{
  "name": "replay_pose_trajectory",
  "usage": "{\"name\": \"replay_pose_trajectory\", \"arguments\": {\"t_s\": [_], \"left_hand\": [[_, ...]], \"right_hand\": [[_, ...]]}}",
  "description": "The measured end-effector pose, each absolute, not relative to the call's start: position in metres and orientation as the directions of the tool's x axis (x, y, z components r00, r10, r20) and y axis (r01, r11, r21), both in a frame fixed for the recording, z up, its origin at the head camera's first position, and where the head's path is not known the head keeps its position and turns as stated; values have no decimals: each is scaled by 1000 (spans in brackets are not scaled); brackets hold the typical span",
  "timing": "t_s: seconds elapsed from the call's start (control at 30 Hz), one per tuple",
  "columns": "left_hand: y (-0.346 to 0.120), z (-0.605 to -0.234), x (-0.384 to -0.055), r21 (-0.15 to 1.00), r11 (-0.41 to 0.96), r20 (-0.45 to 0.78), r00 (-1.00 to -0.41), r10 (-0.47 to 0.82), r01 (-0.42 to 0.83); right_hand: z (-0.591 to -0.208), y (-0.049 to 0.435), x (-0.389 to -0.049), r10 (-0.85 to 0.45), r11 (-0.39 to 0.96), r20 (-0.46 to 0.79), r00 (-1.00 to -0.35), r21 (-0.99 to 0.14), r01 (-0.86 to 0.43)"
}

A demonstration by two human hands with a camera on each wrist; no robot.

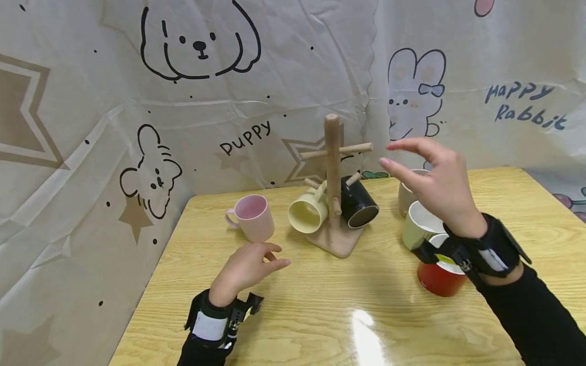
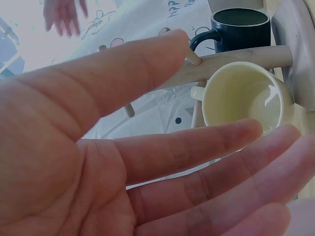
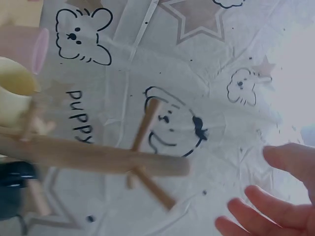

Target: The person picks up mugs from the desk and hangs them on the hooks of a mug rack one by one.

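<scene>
Mug rack [image 1: 332, 168] of wood stands upright near the back of the worktop [image 1: 316, 315], its pegs sticking out from a central post on a flat base. Two mugs hang low on it: a pale yellow mug [image 1: 303, 216] on the left, its open mouth turned outward, and a black mug [image 1: 359, 201] on the right, tilted. Left of the rack, a pink mug [image 1: 257, 218] stands on the worktop with its handle pointing left. Just in front of it is the left hand [image 1: 247, 267], fingers spread loosely and thumb apart; whether it touches the pink mug cannot be told. The right hand [image 1: 439, 183] is raised right of the rack, thumb and forefinger reaching toward an upper peg with a gap between their tips. Beneath and behind that hand stand a greyish mug [image 1: 405, 201], a pale green cup [image 1: 416, 226] and a red cup [image 1: 439, 278], each partly hidden by the hand, another cup or the wrist strap [image 1: 492, 254]. Behind everything hangs a cartoon-printed cloth [image 1: 293, 71].
</scene>
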State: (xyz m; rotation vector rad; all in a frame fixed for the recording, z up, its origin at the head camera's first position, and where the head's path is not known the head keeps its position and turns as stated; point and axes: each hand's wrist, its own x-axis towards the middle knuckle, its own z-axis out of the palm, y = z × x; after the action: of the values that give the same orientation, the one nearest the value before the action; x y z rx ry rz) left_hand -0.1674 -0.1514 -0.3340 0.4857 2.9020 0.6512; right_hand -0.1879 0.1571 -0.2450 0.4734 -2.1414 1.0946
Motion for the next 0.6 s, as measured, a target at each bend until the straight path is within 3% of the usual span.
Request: {"name": "replay_pose_trajectory", "arguments": {"t_s": [0.3,0.6], "left_hand": [[-153,-336,-169,456,841,-37,-938,345,291],[-156,-336,-170,462,843,-41,-943,331,276]], "right_hand": [[-311,183,-160,-67,597,479,-875,-684,-420],[-334,185,-164,-104,597,440,-892,-689,-410]]}}
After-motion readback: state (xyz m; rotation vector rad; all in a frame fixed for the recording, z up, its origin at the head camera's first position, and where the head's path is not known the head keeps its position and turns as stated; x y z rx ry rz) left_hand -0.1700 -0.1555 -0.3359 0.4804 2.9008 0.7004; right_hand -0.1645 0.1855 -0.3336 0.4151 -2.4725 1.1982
